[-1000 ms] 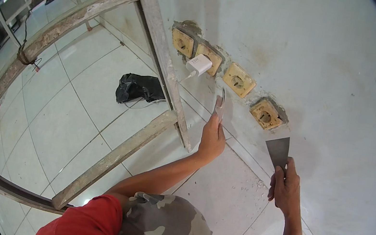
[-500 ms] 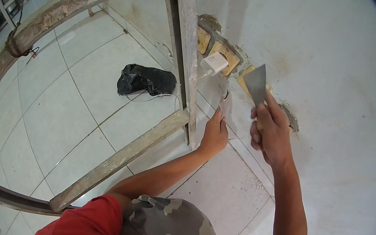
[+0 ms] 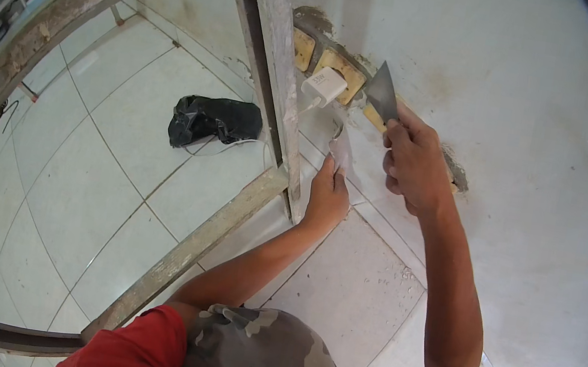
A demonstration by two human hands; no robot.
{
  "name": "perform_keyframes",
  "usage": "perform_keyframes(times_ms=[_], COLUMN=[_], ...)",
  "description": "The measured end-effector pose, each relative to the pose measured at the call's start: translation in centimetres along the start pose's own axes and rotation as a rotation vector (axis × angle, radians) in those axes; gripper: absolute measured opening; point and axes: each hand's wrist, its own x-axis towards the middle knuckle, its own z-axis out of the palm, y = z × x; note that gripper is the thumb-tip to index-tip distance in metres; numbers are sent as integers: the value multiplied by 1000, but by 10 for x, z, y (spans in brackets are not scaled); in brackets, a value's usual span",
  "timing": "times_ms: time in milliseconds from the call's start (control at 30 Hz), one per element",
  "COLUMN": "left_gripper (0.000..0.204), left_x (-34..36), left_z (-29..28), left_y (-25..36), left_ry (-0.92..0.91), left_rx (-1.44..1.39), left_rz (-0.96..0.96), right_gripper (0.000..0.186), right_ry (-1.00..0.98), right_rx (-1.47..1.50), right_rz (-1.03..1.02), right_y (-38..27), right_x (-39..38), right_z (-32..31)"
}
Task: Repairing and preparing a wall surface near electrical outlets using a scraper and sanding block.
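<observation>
My right hand (image 3: 418, 164) is closed around the handle of a putty knife (image 3: 381, 96). Its flat metal blade points up in front of a yellowed wall socket plate (image 3: 374, 117); whether they touch I cannot tell. Lower and to the left, my left hand (image 3: 329, 195) pinches a pale, thin piece (image 3: 342, 149) with a dark grey edge at its top; its exact kind is unclear. Beyond this hand, a white charger (image 3: 324, 85) is plugged into another yellowed socket (image 3: 349, 70), ringed by rough grey patching.
A worn wooden frame (image 3: 273, 44) stands at the left, its lower bar (image 3: 184, 254) crossing beside my left forearm. Through it, a black plastic-wrapped bundle (image 3: 215, 125) lies on the white tiled floor (image 3: 115, 210). The pale wall (image 3: 537, 182) has a chipped hole (image 3: 456, 168) near my right wrist.
The putty knife has moved up and left with my right hand. The whole view has shifted slightly, and my left hand keeps its hold on the pale piece.
</observation>
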Motion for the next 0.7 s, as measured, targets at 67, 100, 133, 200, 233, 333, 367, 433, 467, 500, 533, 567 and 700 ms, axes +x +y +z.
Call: perform_keyframes(times_ms=[67, 100, 133, 200, 233, 333, 367, 433, 467, 500, 533, 567, 700], left_gripper=[37, 39, 39, 40, 40, 40, 40, 40, 39, 38, 38, 38, 37], left_x=[5, 8, 6, 5, 6, 7, 8, 9, 9, 10, 8, 9, 12], left_z=[-5, -8, -6, -5, -7, -9, -9, -8, -6, -5, -5, -7, -10], left_y=[-4, -7, -2, 7, 6, 4, 3, 2, 3, 3, 7, 11, 12], left_ry=[9, 15, 14, -19, -21, -33, -38, -39, 8, 55, 51, 6, -1], left_rx=[-14, -30, -36, -14, -15, 3, -1, 0, 12, 23, 21, -15, -1], left_rz=[50, 96, 91, 104, 102, -33, -13, 8, 105, 203, 196, 97, 83], right_gripper=[33, 33, 32, 32, 32, 32, 31, 29, 28, 28, 26, 25, 27], right_ry=[-9, -15, 16, 50, 24, -34, -72, -51, -31, -36, -3, 32, -47], right_rx=[-12, -10, -33, -62, 26, 95, 75, 68, 57, 58, 62, 65, 132], right_rz=[0, -4, -23, -38, -30, -6, 9, 43, 84, 84, 73, 61, 65], right_y=[-12, -9, -2, 6, 6, 9, 9, 5, 5, 5, 8, 11, 15], right_x=[-9, -7, -6, -4, -2, 2, 4, -3, -6, -2, 1, 4, 5], right_z=[-1, 1, -2, -6, -4, -11, -14, -20, -21, -17, -14, -13, -13])
